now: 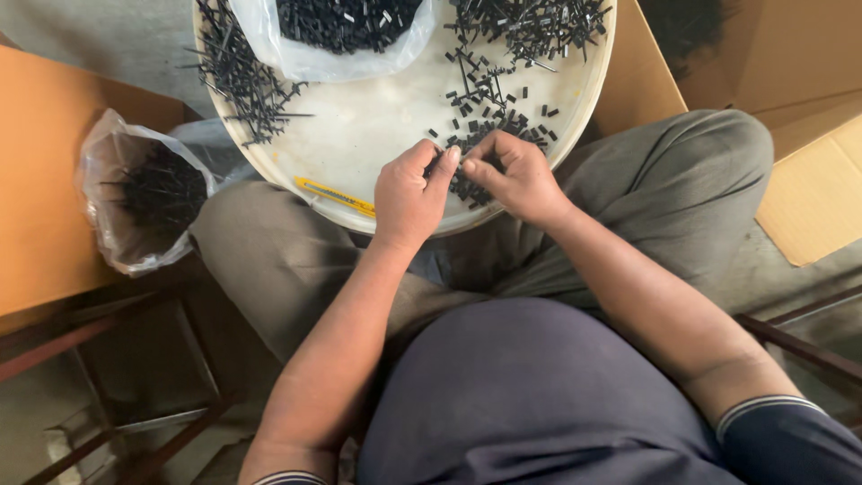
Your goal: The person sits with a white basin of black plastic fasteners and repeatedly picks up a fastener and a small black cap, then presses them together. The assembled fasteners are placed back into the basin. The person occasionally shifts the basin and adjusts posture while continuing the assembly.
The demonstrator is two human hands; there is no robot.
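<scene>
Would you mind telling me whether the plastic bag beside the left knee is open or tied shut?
Open. The clear plastic bag has its mouth spread wide, rim rolled outward, and the thin black pins inside are visible through the opening.

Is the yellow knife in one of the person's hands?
No, the yellow knife lies on the white tray by its near rim, while the left hand and right hand pinch small black pieces together.

Small workshop: cardboard boxes (808, 180), bagged black parts (157, 193), bare concrete floor (108, 36), metal-framed stools (135, 377).
</scene>
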